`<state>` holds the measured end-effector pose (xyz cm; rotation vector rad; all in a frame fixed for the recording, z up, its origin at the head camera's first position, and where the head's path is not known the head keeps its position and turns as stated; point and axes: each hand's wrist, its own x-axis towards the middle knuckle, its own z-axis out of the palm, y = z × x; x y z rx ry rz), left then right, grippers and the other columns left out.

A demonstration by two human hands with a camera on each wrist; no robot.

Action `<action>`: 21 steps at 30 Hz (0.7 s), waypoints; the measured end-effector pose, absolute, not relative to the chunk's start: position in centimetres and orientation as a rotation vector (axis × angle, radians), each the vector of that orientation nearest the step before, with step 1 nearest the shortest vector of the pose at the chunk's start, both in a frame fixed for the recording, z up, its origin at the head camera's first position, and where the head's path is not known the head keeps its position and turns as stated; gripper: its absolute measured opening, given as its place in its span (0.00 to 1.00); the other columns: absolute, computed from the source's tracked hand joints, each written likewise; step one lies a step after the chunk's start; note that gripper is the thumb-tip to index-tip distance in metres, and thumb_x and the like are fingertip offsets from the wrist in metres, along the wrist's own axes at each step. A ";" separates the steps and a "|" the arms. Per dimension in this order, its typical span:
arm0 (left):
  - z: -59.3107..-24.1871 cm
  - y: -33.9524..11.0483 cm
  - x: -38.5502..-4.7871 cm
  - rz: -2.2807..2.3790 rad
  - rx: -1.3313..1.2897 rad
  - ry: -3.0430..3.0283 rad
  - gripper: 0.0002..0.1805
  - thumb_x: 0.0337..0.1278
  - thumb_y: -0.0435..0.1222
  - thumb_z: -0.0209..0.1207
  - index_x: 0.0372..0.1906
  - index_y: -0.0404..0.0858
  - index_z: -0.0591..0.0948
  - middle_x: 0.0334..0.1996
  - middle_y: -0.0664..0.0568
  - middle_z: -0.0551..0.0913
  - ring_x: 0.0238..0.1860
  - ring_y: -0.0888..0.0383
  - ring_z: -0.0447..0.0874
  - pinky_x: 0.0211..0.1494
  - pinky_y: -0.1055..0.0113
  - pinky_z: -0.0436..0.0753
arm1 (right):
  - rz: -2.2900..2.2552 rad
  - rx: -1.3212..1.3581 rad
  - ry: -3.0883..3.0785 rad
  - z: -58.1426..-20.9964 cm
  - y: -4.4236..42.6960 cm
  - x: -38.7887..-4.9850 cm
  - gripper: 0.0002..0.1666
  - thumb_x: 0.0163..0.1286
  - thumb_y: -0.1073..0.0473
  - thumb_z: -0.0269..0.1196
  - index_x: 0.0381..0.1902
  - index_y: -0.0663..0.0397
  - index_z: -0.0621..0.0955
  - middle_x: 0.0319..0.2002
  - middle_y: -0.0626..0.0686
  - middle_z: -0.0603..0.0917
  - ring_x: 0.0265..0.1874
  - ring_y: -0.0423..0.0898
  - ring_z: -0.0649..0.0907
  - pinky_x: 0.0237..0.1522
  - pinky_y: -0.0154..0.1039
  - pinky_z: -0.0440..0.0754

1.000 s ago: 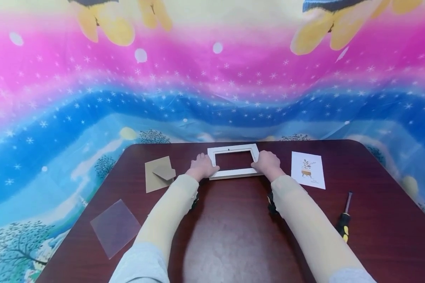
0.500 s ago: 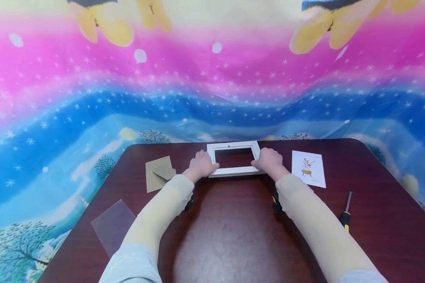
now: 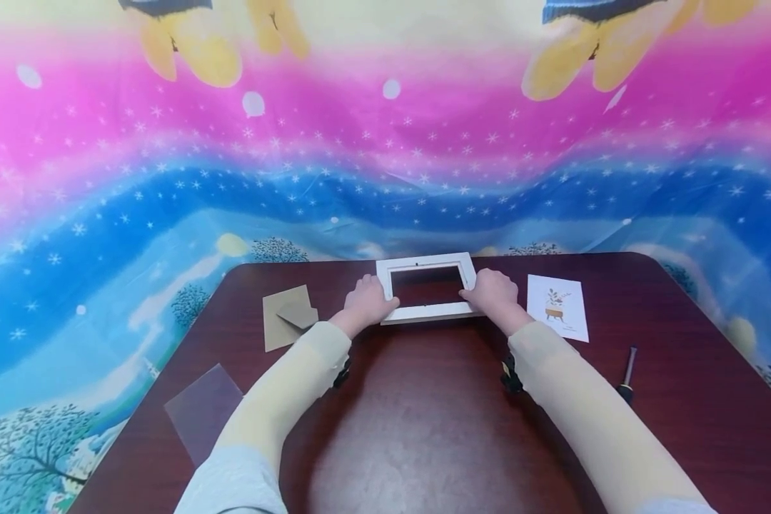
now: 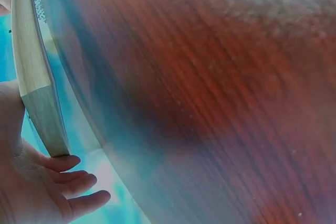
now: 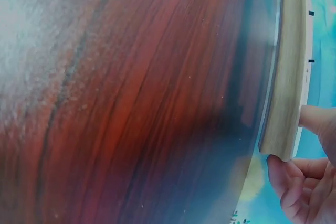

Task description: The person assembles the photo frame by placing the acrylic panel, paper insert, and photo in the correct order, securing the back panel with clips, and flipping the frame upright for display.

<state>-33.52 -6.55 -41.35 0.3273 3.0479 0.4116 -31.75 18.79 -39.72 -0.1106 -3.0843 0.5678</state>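
A rectangular picture frame (image 3: 427, 313), white with an open middle, is at the table's far edge in the head view. My left hand (image 3: 365, 300) grips its left end, thumb over the inner side. On the opposite end my right hand (image 3: 493, 294) holds it the same way. The left wrist view shows the frame's wood-coloured side (image 4: 32, 51) between thumb and fingers, the lower fingers nearly straight. In the right wrist view curled fingertips (image 5: 278, 174) touch the end of the wooden side. Small dark tabs stick out along the frame's inner edge.
A brown backing board (image 3: 285, 318) with a stand flap lies left. Nearer is a clear sheet (image 3: 199, 410), partly under the left arm. To the right are a plant-picture card (image 3: 557, 308) and a screwdriver (image 3: 628, 371), its handle mostly hidden. A printed cloth (image 3: 385, 171) hangs behind.
The frame has shifted slightly away and to the right, still in both hands. My right forearm has moved right and covers more of the screwdriver; the left forearm covers more of the clear sheet.
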 end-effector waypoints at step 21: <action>-41.3 -7.6 -30.8 0.458 0.423 3.051 0.49 0.61 0.69 0.44 0.69 0.31 0.63 0.64 0.40 0.68 0.62 0.46 0.69 0.56 0.50 0.75 | 0.546 0.146 -3.052 -38.7 21.4 -31.0 0.20 0.58 0.54 0.66 0.14 0.56 0.72 0.11 0.49 0.66 0.14 0.46 0.67 0.18 0.40 0.66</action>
